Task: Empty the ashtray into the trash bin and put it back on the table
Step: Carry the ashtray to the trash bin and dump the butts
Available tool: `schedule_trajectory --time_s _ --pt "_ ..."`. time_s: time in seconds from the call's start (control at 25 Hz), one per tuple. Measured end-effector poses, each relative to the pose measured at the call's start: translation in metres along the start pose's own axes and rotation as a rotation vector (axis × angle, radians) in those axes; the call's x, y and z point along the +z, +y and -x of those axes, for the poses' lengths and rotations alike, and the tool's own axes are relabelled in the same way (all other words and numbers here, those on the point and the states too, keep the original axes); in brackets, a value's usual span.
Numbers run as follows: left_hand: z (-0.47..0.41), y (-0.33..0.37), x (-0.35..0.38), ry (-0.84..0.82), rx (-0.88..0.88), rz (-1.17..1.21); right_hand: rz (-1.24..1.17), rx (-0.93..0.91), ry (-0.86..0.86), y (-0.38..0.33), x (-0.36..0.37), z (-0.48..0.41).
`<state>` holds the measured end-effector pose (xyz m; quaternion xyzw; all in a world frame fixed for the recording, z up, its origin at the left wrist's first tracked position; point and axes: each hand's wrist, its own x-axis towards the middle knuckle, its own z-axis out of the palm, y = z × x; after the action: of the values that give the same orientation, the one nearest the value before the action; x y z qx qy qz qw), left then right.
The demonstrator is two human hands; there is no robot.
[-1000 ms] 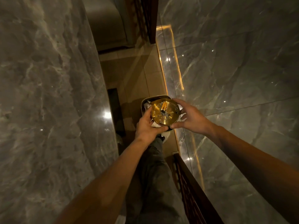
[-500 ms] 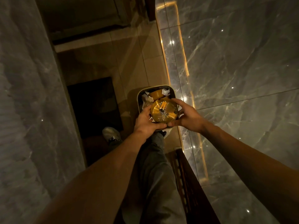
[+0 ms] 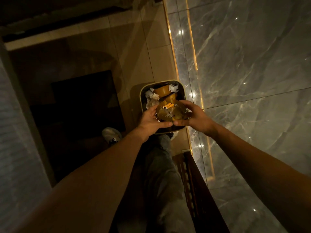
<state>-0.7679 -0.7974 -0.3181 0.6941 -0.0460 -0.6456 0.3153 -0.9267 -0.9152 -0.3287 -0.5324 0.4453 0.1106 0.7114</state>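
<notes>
A round golden ashtray (image 3: 170, 113) with orange cigarette butts and grey ash in it hangs above the trash bin (image 3: 180, 86). It tilts away from me, and the butts lie at its far edge. My left hand (image 3: 149, 121) grips its left and near rim. My right hand (image 3: 195, 116) grips its right rim. The bin is a rounded square with a pale rim, standing on the floor against the marble wall. Crumpled white paper and yellow round containers lie inside it.
Glossy grey marble wall (image 3: 252, 81) with a lit gold strip (image 3: 193, 52) runs along the right. A dark mat (image 3: 84, 101) lies on the beige tiles to the left. My shoe (image 3: 111, 135) and trouser leg are below the bin. A dark wooden lattice (image 3: 190, 182) stands near right.
The view has dropped closer to the bin. The ashtray has gone from level to tilted away from me, and the butts have slid to its far edge. Both hands keep their grip.
</notes>
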Motion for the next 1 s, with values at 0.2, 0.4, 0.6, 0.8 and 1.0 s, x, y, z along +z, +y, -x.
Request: schedule_trajectory --time_s 0.2,0.4,0.6,0.8,1.0 --pt "-0.009 -0.008 0.003 0.023 -0.061 0.06 -0.045 0.037 -0.026 0.013 -0.002 -0.011" --pt "-0.012 -0.014 0.007 0.033 -0.088 0.17 -0.132 0.105 -0.002 0.024 -0.004 -0.02" --pt "-0.019 -0.018 0.011 -0.027 -0.102 0.242 -0.242 0.101 0.035 0.033 -0.004 -0.026" --pt "-0.025 -0.002 0.02 0.085 -0.245 0.458 -0.373 0.069 0.028 0.036 -0.009 -0.033" --pt "-0.031 -0.011 0.02 -0.037 -0.13 0.266 -0.356 0.106 0.132 0.037 -0.008 -0.035"
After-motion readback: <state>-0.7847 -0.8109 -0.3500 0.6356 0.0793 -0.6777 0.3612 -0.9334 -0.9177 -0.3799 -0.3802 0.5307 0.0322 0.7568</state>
